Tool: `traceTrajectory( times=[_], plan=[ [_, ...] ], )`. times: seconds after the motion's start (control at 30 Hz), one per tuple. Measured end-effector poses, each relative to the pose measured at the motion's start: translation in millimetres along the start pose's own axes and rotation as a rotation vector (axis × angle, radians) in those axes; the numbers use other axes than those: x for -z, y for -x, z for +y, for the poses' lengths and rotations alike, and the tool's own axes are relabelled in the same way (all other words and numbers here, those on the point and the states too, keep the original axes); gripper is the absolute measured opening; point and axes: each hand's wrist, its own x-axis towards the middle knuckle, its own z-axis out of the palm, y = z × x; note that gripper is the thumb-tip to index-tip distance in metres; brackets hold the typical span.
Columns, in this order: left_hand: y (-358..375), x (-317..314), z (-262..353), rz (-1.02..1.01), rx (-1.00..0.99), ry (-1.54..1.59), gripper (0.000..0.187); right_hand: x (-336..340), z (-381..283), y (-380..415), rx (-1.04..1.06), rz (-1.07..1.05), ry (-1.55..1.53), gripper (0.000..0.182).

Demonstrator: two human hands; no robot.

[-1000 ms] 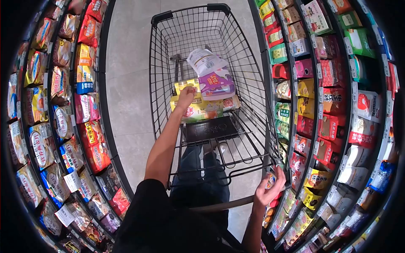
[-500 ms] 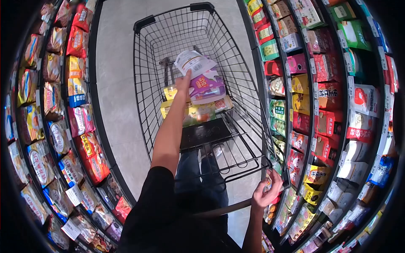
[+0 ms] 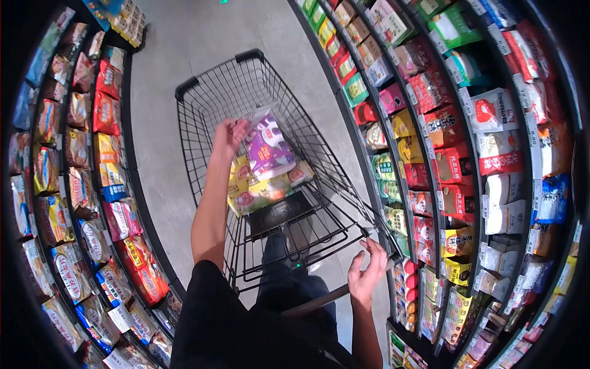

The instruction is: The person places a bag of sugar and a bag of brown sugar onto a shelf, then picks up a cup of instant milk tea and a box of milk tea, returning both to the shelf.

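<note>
left grip [image 3: 230, 132] grasps purple packet [image 3: 265, 144] inside cart [image 3: 203, 92]; right grip [image 3: 364, 277] clenches handle [image 3: 332, 296].

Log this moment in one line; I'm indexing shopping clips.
left hand: on purple-white packet in cart | right hand: gripping cart handle | shelves both sides

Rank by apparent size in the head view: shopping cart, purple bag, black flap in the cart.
1. Shopping cart, clearly largest.
2 and 3. Purple bag and black flap look alike; the left hand covers part of the bag, so no ranking.
</note>
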Motion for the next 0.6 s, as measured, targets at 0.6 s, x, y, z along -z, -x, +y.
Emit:
traceTrajectory(
  times=[0.6],
  plan=[
    [532.9,-160.7,-33.1,-0.699,0.250,0.167,0.022,96.5,14.0,-16.3,0.235,-0.401,-1.175,0.085]
  ],
)
